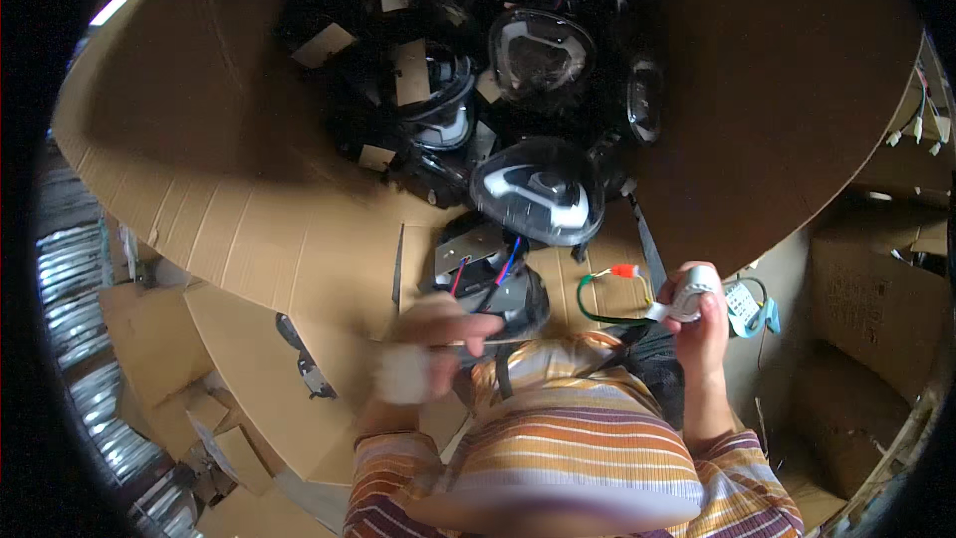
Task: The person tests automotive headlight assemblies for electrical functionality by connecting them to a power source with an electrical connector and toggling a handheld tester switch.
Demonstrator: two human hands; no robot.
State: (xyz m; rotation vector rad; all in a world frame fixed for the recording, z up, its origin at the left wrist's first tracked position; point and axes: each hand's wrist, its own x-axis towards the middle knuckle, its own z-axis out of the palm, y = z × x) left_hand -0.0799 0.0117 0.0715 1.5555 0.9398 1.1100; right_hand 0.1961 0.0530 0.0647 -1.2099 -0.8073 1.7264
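Observation:
My right hand is closed around a white curved part with a ribbed edge. From that part runs a cable in a green sleeve, which loops left and ends near an orange-red connector. My left hand is smeared by motion at the near edge of a large cardboard box, with a pale patch by the wrist. Just beyond it lies a dark lamp housing with red and blue wires. Farther in, a headlight with a clear lens rests among others.
Several more clear-lensed headlights and loose cardboard pieces fill the dark box. Its tall side flap rises at the right. A light-blue object lies beyond my right hand. Other cartons stand to the left, near shiny wrapped stacks.

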